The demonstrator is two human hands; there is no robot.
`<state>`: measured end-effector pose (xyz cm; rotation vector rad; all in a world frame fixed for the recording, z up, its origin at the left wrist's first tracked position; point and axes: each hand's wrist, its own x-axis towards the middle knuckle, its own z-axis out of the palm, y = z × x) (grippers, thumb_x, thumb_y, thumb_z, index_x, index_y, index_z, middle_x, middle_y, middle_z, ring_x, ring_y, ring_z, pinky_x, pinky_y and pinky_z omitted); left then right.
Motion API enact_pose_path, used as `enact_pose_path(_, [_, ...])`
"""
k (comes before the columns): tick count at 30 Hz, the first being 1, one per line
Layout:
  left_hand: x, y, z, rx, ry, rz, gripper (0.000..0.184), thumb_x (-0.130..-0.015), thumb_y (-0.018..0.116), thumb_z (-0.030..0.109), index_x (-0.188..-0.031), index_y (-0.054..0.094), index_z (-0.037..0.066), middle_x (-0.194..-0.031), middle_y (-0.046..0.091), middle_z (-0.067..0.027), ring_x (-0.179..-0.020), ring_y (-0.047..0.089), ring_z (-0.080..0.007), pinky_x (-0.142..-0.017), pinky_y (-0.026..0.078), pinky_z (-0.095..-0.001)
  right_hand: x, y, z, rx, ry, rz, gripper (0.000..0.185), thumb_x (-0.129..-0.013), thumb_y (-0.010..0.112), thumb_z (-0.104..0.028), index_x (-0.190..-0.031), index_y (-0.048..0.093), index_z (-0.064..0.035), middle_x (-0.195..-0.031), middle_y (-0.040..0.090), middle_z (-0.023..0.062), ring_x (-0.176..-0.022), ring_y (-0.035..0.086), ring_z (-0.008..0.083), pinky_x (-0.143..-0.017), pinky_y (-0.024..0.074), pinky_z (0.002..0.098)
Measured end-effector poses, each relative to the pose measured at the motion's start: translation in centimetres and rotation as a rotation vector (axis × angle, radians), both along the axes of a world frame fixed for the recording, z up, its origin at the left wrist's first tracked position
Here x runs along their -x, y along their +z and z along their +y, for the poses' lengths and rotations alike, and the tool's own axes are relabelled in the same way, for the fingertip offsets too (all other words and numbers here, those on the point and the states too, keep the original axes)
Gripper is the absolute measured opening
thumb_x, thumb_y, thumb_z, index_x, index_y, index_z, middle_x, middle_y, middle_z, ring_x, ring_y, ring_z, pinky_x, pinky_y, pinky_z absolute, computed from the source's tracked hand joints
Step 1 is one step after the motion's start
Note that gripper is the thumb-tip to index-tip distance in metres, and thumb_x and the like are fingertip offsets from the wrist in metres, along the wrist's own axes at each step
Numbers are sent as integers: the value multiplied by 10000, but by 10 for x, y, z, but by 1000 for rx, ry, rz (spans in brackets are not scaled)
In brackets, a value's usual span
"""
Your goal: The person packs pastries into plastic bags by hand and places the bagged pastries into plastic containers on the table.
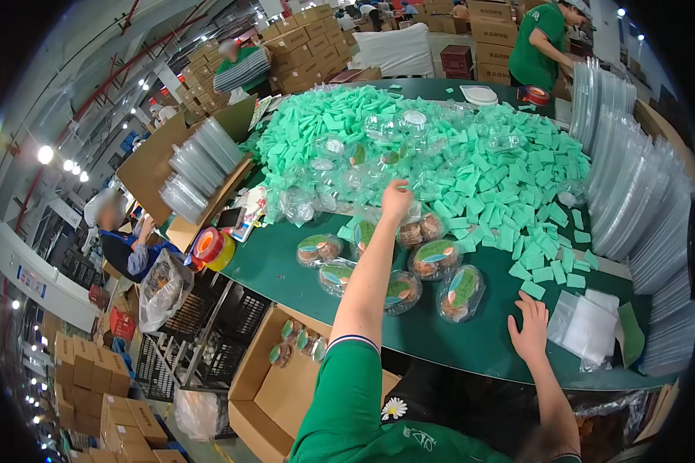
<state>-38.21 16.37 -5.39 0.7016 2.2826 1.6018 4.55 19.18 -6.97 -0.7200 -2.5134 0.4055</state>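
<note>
My left hand [396,201] reaches across the green table to the near edge of a big heap of light green pads [479,166]. Its fingers are bent at a clear plastic container, and whether they grip it cannot be made out. Below and around that forearm lie several clear packs with brown contents and green labels, among them one at the right [461,293] and one at the left [319,249]. My right hand [528,324] rests on the table's near right part, fingers spread, holding nothing. Beside it are white and clear plastic bags [587,326].
Tall stacks of clear trays [633,185] line the right edge. At the left stand more stacked lids [201,166], a tape roll [211,245] and a phone [230,217]. An open carton [259,393] with packs sits below. Other people work beyond the table.
</note>
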Motion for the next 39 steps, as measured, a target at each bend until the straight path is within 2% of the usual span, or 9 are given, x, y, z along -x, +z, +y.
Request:
enact_pose_path(4, [7, -6, 12, -163, 11, -50, 361, -699, 615, 32, -1057, 578, 53, -821, 603, -67, -613, 530, -105, -538, 422, -242, 0, -1, 1, 10, -6, -1, 311, -728, 617, -113, -1006, 503, -32, -1225, 474, 84, -1054, 425, 291, -905, 318, 412])
enact_pose_path(10, [-11, 16, 19, -384, 44, -286, 414, -715, 608, 0, -1109, 484, 25, -791, 603, -74, -580, 505, -95, -504, 394, -230, -1, -4, 3, 10, -6, 8, 315, -733, 618, -116, -1016, 507, -34, -1232, 472, 78, -1063, 425, 285, -911, 317, 412])
enact_pose_path(16, [-32, 39, 17, -498, -44, -361, 455, -724, 596, -10, -1146, 430, 29, -789, 620, -78, -574, 501, -93, -496, 393, -232, -1, -2, 2, 13, -19, 1, 310, -735, 618, -118, -1014, 510, -33, -1229, 475, 77, -1062, 426, 284, -908, 321, 413])
enact_pose_path(25, [-91, 84, -3, -555, -284, -299, 469, -762, 554, 3, -1192, 370, 34, -871, 608, -54, -593, 432, -55, -534, 381, -210, -3, -3, 2, 8, -22, 0, 317, -741, 617, -131, -1022, 506, -35, -1218, 479, 80, -1061, 427, 282, -911, 321, 413])
enact_pose_path(31, [-148, 112, -21, -568, -398, -302, 467, -787, 529, 11, -1216, 344, 29, -886, 599, -55, -640, 462, -51, -575, 392, -204, -4, -7, 5, 9, -17, 11, 311, -738, 618, -132, -1012, 503, -40, -1216, 481, 78, -1061, 427, 282, -907, 326, 411])
enact_pose_path(36, [-197, 113, -33, -621, -501, -323, 372, -837, 544, 40, -1180, 403, 13, -873, 584, -48, -790, 506, -72, -714, 384, -206, -4, -7, 4, 13, -8, 40, 303, -734, 614, -131, -1004, 506, -44, -1215, 485, 79, -1065, 427, 282, -913, 324, 411])
enact_pose_path(39, [-223, 115, -47, -620, -602, -361, 349, -849, 543, 44, -1173, 415, 17, -868, 578, -42, -808, 512, -71, -720, 384, -207, -4, -10, 5, 18, -20, 39, 298, -733, 611, -132, -999, 509, -43, -1222, 484, 82, -1072, 425, 284, -916, 320, 413])
